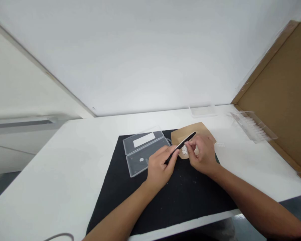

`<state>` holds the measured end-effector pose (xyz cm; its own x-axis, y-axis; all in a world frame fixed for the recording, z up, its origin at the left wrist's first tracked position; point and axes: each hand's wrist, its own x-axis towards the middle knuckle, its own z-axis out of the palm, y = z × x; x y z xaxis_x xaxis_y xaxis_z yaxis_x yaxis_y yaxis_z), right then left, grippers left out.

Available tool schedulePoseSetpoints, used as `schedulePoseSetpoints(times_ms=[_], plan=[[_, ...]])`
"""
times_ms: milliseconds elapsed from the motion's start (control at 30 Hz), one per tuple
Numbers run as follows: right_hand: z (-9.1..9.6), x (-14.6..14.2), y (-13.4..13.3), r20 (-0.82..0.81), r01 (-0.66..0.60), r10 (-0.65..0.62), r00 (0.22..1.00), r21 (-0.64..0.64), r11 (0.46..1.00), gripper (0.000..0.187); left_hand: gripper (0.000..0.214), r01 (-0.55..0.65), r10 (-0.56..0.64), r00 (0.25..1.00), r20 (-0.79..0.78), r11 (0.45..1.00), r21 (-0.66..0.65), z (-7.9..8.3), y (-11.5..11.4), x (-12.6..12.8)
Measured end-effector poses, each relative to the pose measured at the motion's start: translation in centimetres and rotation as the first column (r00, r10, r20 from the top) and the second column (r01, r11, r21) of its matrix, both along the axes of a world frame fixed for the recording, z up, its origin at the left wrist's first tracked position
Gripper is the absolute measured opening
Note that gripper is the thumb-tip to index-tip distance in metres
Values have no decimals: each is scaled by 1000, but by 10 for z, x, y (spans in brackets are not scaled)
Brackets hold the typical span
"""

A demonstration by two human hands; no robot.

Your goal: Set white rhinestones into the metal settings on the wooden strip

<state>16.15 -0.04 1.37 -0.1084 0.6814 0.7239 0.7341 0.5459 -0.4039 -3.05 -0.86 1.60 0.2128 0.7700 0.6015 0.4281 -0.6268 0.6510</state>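
A long black nail file (pixel 182 143) with a pale edge and rounded end is gripped between the thumb and fingers of my left hand (pixel 161 164), slanting up to the right. Beside its upper half, my right hand (pixel 203 154) has thumb and forefinger pinched together close to the file; what they hold, if anything, is too small to make out. Beneath both hands lies a brown paper tray (pixel 204 129) with small white pieces (pixel 184 150) in it. To the left, a clear hinged plastic case (pixel 135 164) lies opened out, with a white label and a small white piece inside.
A black mat (pixel 180 201) covers the middle of the white table (pixel 65 174). At the back stands a clear shallow box (pixel 202 111). On the right, a clear case with rows of pale tips (pixel 256 127) rests near a cardboard wall (pixel 278 83).
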Motion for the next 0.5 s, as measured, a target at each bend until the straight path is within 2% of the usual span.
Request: schedulePoseSetpoints(times_ms=[100,300,433,500], plan=[[1,7,4,-29,101,-101,994,-7,995,18,20,2,-2,1000,-15,1000,-16,0,-1,1],[1,3,3,42,-20,20,999,0,1000,22,18,-17,17,1000,-9,1000,-19,-1,0,1],[0,7,6,1,101,-101,995,6,995,22,19,-16,16,1000,-4,1000,-24,-2,-1,1],[-1,7,6,-13,98,-98,995,-6,995,20,19,-17,17,1000,-9,1000,-21,-2,-1,1]])
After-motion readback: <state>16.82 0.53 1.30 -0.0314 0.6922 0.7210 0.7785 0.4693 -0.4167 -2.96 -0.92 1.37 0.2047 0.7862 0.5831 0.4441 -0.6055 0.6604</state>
